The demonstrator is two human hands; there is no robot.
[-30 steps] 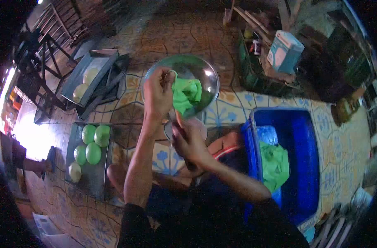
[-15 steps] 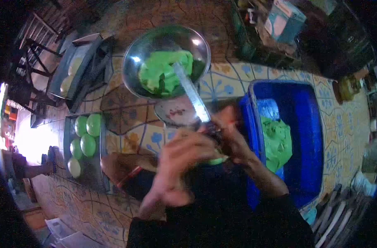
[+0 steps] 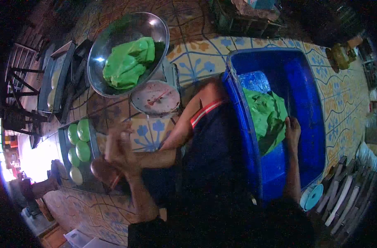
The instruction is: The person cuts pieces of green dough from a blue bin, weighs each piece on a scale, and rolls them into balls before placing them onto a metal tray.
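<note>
My right hand point(image 3: 293, 129) is inside the blue tub point(image 3: 310, 103), its fingers curled at the right edge of a large lump of green dough point(image 3: 266, 118). What those fingers hold, I cannot make out. Blurred by motion, my left hand point(image 3: 121, 144) is over the floor beside a metal tray point(image 3: 93, 138) and my bent knee point(image 3: 103, 171). On that tray lie several smooth, pale green dough balls point(image 3: 83, 151). A shiny metal bowl point(image 3: 159, 31) farther forward holds another lump of green dough point(image 3: 128, 64).
A stained round disc point(image 3: 155, 97) on a pale boxy body sits close to the bowl. Another tray point(image 3: 56, 82) with pale rounds stands at far left. Split wood sticks point(image 3: 341, 198) and a turquoise round container point(image 3: 311, 196) lie at lower right, on patterned floor tiles point(image 3: 196, 62).
My hands have separated from around the long-bladed knife: the right went into the tub, the left moved left. The knife's shiny blade no longer shows. The view has shifted, too.
</note>
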